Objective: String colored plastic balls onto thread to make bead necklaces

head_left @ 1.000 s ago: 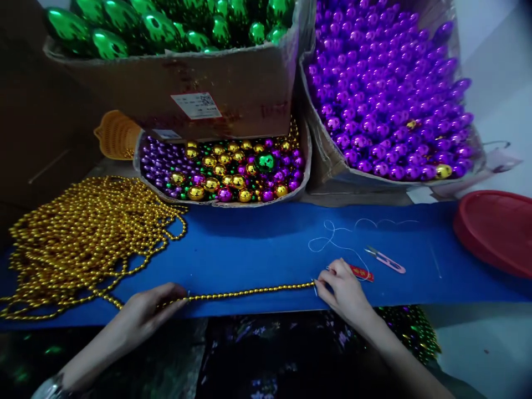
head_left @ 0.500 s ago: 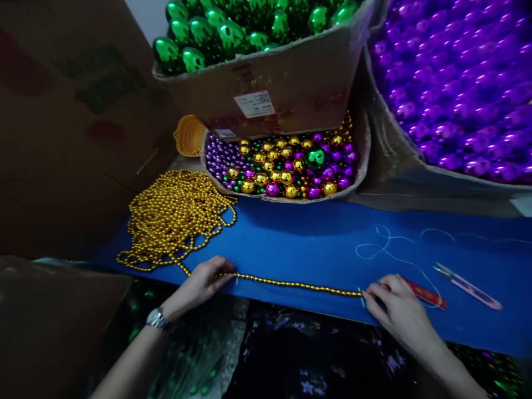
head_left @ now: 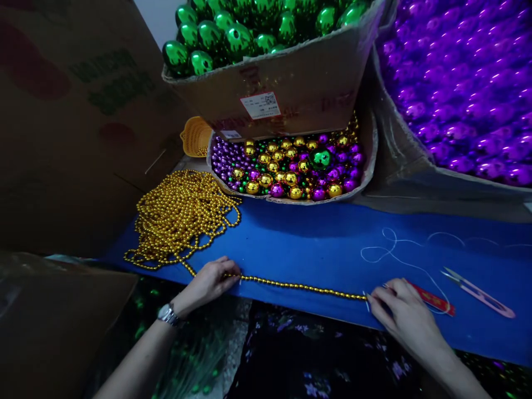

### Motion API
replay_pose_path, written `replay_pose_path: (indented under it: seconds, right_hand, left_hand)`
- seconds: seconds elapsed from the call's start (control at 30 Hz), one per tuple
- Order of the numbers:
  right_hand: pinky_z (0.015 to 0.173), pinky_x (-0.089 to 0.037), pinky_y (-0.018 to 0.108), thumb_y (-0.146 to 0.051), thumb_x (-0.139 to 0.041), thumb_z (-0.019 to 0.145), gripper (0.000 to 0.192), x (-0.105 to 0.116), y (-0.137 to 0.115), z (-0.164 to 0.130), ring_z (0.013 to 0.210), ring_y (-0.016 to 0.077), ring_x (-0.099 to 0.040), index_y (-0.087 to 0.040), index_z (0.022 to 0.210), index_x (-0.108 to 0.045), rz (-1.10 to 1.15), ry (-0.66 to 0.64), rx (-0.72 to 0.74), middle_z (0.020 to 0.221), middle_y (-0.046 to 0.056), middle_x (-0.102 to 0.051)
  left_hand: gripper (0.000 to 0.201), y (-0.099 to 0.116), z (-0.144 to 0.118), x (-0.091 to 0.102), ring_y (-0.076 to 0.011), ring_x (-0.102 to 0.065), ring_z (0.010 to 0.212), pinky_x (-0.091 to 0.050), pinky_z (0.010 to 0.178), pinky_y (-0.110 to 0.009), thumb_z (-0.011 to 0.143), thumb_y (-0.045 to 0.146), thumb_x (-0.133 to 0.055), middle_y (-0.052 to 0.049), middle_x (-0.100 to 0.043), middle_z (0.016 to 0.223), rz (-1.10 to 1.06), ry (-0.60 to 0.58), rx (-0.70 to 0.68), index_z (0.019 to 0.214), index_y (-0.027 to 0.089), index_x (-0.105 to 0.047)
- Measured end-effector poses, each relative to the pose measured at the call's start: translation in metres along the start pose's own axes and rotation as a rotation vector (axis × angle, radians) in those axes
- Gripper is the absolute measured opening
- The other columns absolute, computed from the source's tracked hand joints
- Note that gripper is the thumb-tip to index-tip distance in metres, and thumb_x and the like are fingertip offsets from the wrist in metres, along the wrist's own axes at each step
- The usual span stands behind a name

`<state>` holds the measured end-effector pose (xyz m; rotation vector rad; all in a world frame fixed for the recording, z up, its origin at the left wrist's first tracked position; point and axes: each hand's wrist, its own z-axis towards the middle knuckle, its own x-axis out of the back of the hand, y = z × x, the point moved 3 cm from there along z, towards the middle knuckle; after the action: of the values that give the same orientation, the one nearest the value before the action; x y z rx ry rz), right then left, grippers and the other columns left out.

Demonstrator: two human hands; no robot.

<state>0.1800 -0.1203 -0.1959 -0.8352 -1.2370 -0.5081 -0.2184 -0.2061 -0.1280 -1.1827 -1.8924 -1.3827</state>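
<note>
A strand of small gold beads (head_left: pixel 303 287) is stretched straight along the near edge of the blue tabletop (head_left: pixel 299 238). My left hand (head_left: pixel 214 281) pinches it beside a short white mark, and the strand runs on behind that hand to a heap of gold bead chain (head_left: pixel 178 213). At the strand's right end, by another white mark, the fingertips of my right hand (head_left: pixel 409 310) are closed on it. Partly behind my right hand lies a red strip (head_left: pixel 436 302). Pink-handled thread snips (head_left: pixel 477 292) rest farther right, and a loose white thread (head_left: pixel 390 250) curls above.
A cut-down carton (head_left: pixel 311 200) of mixed gold, purple and green beads stands at the back. Above it is a carton (head_left: pixel 307 105) of large green beads. Another box (head_left: pixel 399 127) holds purple beads at right. An orange basket (head_left: pixel 195 136) sits at back left.
The view has shifted slightly, so everything appears a little farther right. My left fingertips have edged right along the strand to the white mark. My right hand keeps its place at the strand's end.
</note>
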Motion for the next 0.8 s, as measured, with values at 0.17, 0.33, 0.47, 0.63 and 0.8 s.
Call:
replay_pose_path:
  seconds: [0.17, 0.33, 0.47, 0.63, 0.8]
  right_hand:
    - [0.061, -0.044, 0.030, -0.035, -0.049, 0.087, 0.025, 0.012, 0.003, 0.014, 0.070, 0.0187, -0.052, -0.022, 0.076, -0.066, 0.004, 0.006, 0.014, 0.074, 0.005, -0.051]
    - [0.064, -0.042, 0.028, -0.036, -0.050, 0.085, 0.026, 0.032, 0.028, 0.064, 0.075, 0.0193, -0.052, -0.020, 0.076, -0.068, -0.118, 0.114, -0.102, 0.077, 0.006, -0.051]
    - [0.065, -0.041, 0.030, -0.030, -0.050, 0.084, 0.024, 0.047, 0.053, 0.097, 0.074, 0.0200, -0.052, -0.018, 0.072, -0.068, -0.179, 0.178, -0.178, 0.080, 0.008, -0.052]
    - [0.064, -0.039, 0.036, -0.013, -0.048, 0.082, 0.025, 0.049, 0.006, 0.124, 0.076, 0.0234, -0.055, -0.016, 0.098, -0.067, -0.123, 0.209, -0.123, 0.107, 0.017, -0.057]
    - [0.080, -0.042, 0.024, -0.032, -0.058, 0.084, 0.037, 0.017, -0.137, 0.164, 0.095, 0.0160, -0.057, -0.025, 0.120, -0.055, 0.074, 0.088, 0.266, 0.109, 0.001, -0.064]
  left_hand:
    - [0.020, 0.001, 0.009, 0.001, -0.0173, -0.059, 0.074, -0.043, 0.063, -0.026, 0.085, 0.027, -0.044, -0.004, -0.061, 0.087, 0.259, 0.063, 0.037, 0.092, 0.021, -0.062]
    - [0.025, 0.023, 0.042, 0.024, -0.0153, -0.057, 0.065, -0.034, 0.050, -0.023, 0.087, 0.030, -0.037, -0.005, -0.058, 0.086, 0.589, 0.202, 0.023, 0.093, 0.021, -0.060]
    - [0.023, 0.041, 0.073, 0.040, -0.0163, -0.055, 0.063, -0.031, 0.050, -0.024, 0.086, 0.029, -0.037, -0.005, -0.058, 0.082, 0.498, 0.281, -0.015, 0.085, 0.019, -0.057]
    - [0.017, 0.048, 0.091, 0.040, -0.0156, -0.055, 0.064, -0.036, 0.056, -0.024, 0.084, 0.028, -0.041, -0.002, -0.059, 0.073, 0.197, 0.226, -0.062, 0.080, 0.019, -0.055]
    - [0.026, 0.056, 0.086, 0.041, -0.0119, -0.048, 0.059, -0.038, 0.054, -0.021, 0.088, 0.033, -0.036, 0.001, -0.053, 0.065, -0.001, 0.145, -0.186, 0.073, 0.018, -0.049]
